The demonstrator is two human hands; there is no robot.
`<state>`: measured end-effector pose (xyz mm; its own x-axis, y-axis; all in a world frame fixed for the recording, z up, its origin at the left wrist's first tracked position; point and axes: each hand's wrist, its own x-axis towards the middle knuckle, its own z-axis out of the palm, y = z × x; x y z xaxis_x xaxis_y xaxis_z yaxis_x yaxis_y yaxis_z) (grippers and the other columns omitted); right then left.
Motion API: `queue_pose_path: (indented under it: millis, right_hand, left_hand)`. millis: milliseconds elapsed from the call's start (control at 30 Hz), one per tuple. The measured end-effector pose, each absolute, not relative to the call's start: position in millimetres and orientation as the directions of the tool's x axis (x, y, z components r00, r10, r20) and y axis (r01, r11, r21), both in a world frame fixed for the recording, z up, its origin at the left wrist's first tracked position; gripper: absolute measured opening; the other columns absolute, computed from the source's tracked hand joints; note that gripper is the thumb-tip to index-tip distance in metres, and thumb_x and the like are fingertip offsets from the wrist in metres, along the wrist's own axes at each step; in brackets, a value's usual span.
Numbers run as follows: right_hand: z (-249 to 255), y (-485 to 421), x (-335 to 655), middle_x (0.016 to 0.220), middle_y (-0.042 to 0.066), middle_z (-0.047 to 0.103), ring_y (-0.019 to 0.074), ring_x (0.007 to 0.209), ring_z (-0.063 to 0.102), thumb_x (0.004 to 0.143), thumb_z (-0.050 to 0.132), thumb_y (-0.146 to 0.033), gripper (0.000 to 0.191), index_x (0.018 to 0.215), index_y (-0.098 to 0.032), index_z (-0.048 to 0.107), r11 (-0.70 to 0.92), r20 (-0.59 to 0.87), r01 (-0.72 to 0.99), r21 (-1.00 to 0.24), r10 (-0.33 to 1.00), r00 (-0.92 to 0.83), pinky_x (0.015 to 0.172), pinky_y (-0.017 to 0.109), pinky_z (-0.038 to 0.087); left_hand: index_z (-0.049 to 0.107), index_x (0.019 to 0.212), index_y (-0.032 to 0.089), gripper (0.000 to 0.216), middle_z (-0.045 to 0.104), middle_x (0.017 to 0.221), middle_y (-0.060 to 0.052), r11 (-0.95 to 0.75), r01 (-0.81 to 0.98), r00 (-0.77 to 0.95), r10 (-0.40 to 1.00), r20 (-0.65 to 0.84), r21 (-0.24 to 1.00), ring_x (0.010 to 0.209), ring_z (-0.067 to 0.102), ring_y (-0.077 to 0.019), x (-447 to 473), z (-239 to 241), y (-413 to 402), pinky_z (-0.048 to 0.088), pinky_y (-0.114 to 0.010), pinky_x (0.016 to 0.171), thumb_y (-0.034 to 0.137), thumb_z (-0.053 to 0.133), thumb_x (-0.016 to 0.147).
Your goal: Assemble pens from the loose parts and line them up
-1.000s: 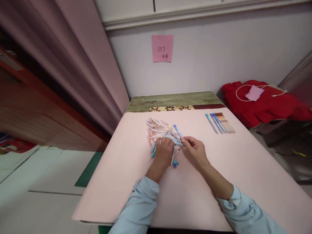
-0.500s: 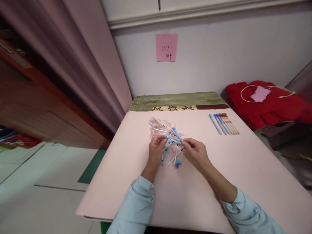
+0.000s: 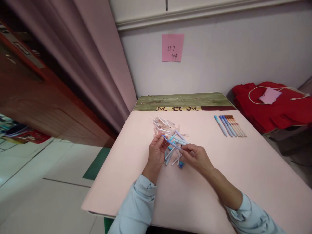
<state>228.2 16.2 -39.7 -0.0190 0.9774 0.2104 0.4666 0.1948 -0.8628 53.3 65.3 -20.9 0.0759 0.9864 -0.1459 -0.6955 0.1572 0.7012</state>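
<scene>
My left hand [image 3: 156,152] pinches a small dark-blue pen top [image 3: 164,136] between thumb and fingertips. Closed on the lower end of a blue pen barrel [image 3: 173,144], my right hand [image 3: 197,156] holds it slanted, its upper end close to the pen top. Whether the two pieces touch, I cannot tell. Beneath my hands lie loose pen parts: white refills [image 3: 175,161], light-blue barrels and a blue pen top [image 3: 181,165]. Just beyond is a heap of pinkish clear barrels and white refills [image 3: 163,125].
A row of pens [image 3: 229,126], blue ones at left and brown-topped ones at right, lies at the table's far right. The pink-covered table [image 3: 195,201] meets a wall with a pink note [image 3: 173,47]. Red cloth [image 3: 270,113] with a white cable is at right, a curtain [image 3: 107,65] at left.
The blue barrel in my right hand has swung down and left, its upper end now by the pen top in my left hand. The whole view has shifted slightly.
</scene>
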Motion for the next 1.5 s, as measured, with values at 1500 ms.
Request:
queue_pose_path:
  millis: [1500]
  right_hand:
    - [-48.2,18.2,225.0,0.068,-0.001,0.068,0.0146,0.058,0.059,0.085,0.065,-0.045,0.022,0.086,-0.023,0.07,0.135,0.17,0.478,-0.868,0.985,0.031,0.056,0.024,0.045]
  left_hand:
    - [0.069,0.09,0.017,0.028,0.071,0.084,-0.002,0.054,-0.567,-0.011,0.997,-0.072,0.822,0.076,0.066,-0.0128,55.1,-22.1,64.1,0.054,-0.028,0.076,0.026,0.083,0.068]
